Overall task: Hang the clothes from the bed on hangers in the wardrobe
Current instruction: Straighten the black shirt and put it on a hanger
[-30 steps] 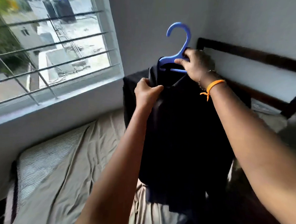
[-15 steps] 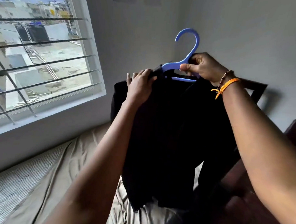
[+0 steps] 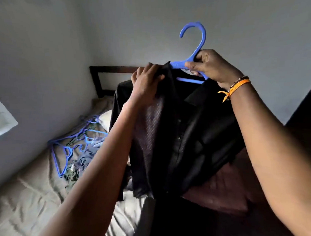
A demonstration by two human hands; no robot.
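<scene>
- The right hand [image 3: 211, 66] is curled round the neck of a blue hanger [image 3: 194, 54], just below its hook, and holds it up in front of the wall.
- The left hand [image 3: 147, 82] pinches the left shoulder of a black shirt [image 3: 186, 133], fingers closed on the cloth near the collar, right at the hanger's left arm.
- The shirt hangs from the hanger above the bed [image 3: 34, 193], its front buttoned and its hem just above the sheet; the right shoulder seems seated, the left one looks not yet settled.
- To do this step well, I would draw the left shoulder seam fully over the hanger's end, keep the hanger level with the right hand, and check that the collar sits centred round the neck so the shirt will not slide off when carried to the wardrobe, which is not in view.
- Count: one shirt on one hanger in the hands.
- On the bed by the wall lies a heap of spare blue hangers [image 3: 65, 150], tangled; at least three, exact number I cannot tell.
- One maroon garment [image 3: 224, 191] lies on the bed under the shirt, and some dark clothes are mixed in among the hangers.
</scene>
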